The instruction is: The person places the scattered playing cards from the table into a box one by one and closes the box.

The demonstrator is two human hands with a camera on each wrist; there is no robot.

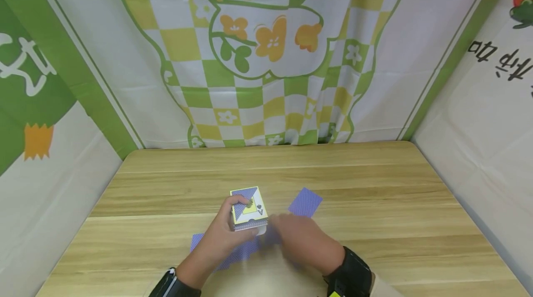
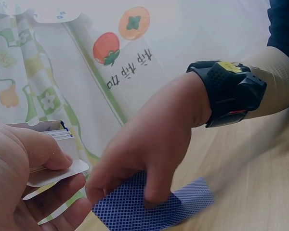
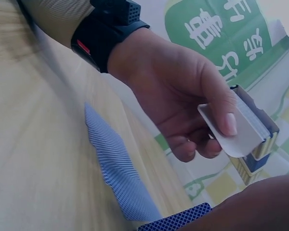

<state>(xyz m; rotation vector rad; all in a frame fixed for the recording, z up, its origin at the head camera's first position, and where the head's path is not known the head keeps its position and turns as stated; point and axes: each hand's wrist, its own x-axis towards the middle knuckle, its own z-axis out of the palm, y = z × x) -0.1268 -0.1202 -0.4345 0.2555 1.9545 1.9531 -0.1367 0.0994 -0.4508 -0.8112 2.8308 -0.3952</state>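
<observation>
Simultaneously, left fingers [image 2: 62, 193] grip rectangular white-flapped card box [image 1: 252, 210]; right fingers [image 2: 104, 179] pinch crosshatched blue card [image 2: 127, 207] over wood-grained table [image 1: 374, 186].

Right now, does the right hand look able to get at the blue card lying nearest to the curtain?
Probably yes: the blue card lies on the table just beyond the right hand, with nothing seen between them. But that hand pinches another card, which may need setting down first.

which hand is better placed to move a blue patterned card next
Probably the right hand, which pinches a blue crosshatched rectangular card, while the left hand is busy gripping a white, blue and yellow cardboard card box.
</observation>
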